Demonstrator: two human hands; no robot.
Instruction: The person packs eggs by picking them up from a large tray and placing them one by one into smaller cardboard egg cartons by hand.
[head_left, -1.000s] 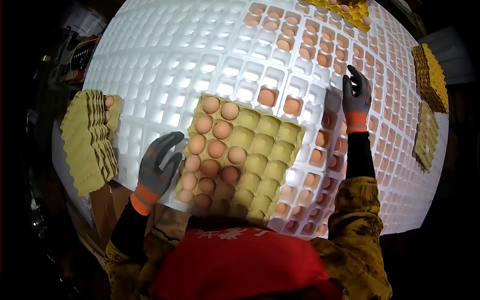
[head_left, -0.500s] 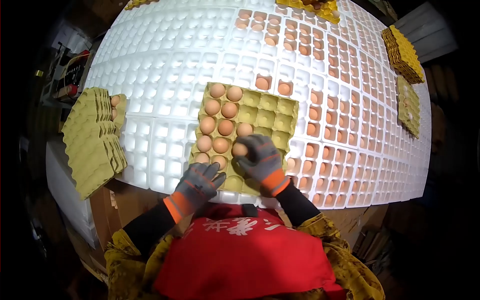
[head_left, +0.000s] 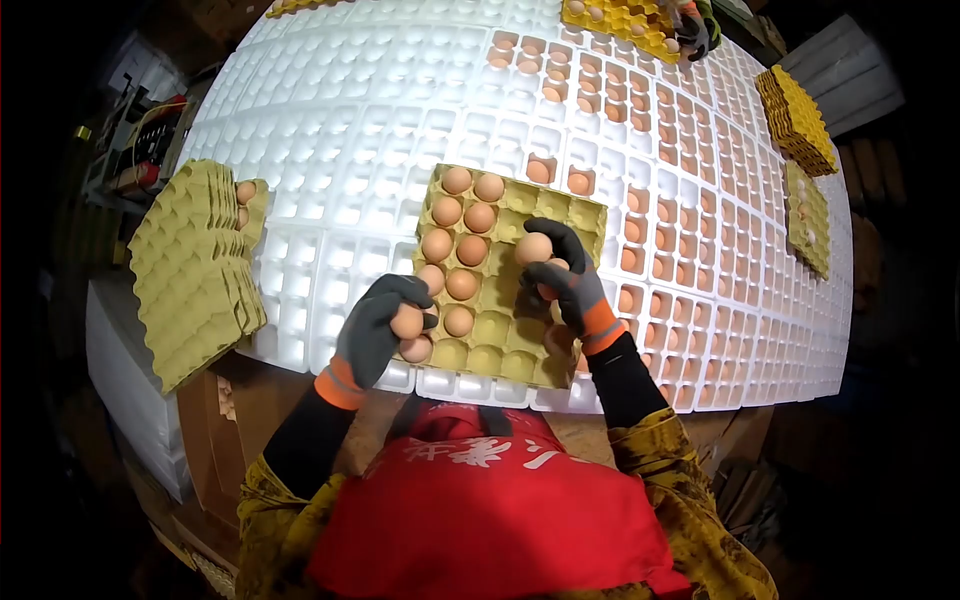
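A yellow-green egg tray [head_left: 486, 359] lies in front of me on white foam egg trays. Brown eggs [head_left: 471, 249] fill part of its left two columns; its right side shows bare cups. Over the tray's lower left edge, my left hand [head_left: 371, 326], in a grey glove with an orange cuff, is closed on an egg [head_left: 407, 321]. My right hand [head_left: 572, 283], gloved alike, is raised above the right half of the tray. Its fingers curl around an egg [head_left: 534, 248], and at least one more egg shows in its grip, partly hidden.
White foam trays [head_left: 345, 180] cover the table, with eggs in the cups on the right. Stacked egg trays [head_left: 195, 275] stand on the left, and yellow trays [head_left: 795, 120] at the far right. A co-worker's gloved hand [head_left: 694, 32] is by a yellow tray [head_left: 620, 28] at the back.
My left hand has moved left and picked up an egg from the tray's lower left. My right hand has lifted right and up with eggs. A co-worker's hand has appeared at the back.
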